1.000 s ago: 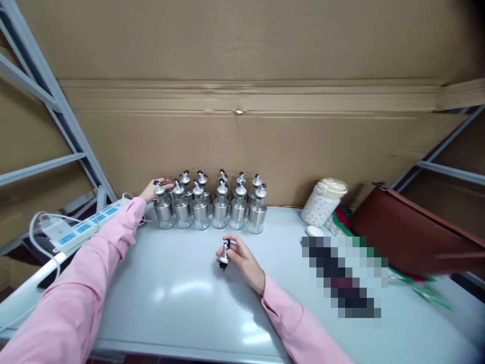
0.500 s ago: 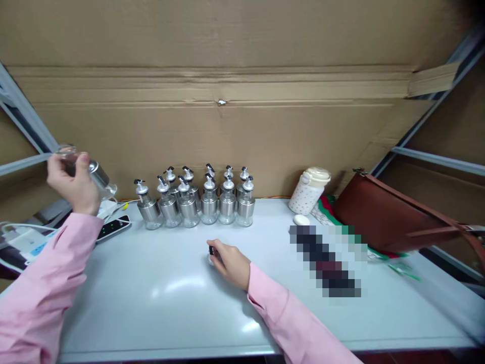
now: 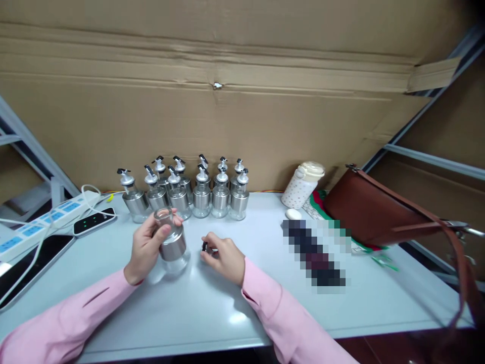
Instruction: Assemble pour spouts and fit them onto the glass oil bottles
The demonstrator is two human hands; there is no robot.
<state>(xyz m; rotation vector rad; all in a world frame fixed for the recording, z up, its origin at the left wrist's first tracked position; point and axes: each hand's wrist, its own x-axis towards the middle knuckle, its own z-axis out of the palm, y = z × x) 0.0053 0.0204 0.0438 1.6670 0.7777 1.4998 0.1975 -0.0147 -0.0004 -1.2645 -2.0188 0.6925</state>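
My left hand (image 3: 146,247) is wrapped round an uncapped glass bottle (image 3: 175,247) with a brushed steel sleeve about its middle. The bottle is nearly upright over the table, its bare mouth facing up. Just to its right, my right hand (image 3: 223,258) pinches a pourer top (image 3: 204,246); its black tip shows between thumb and fingers, and the rest is mostly hidden. Behind both hands stand several matching bottles (image 3: 201,198) in two rows, each fitted with a silver pourer top and black flap.
A power strip (image 3: 49,220) with white cables and dark devices (image 3: 94,221) lies at the left. To the right are a white flask (image 3: 303,187), a small white round object (image 3: 293,214), a blurred-out dark item (image 3: 314,255) and a brown bag (image 3: 375,207). Cardboard (image 3: 242,126) backs the table.
My left hand has brought the glass bottle from the raised far left down to the middle, turning it upright beside my right hand. The right hand keeps its pinch on the pourer top.
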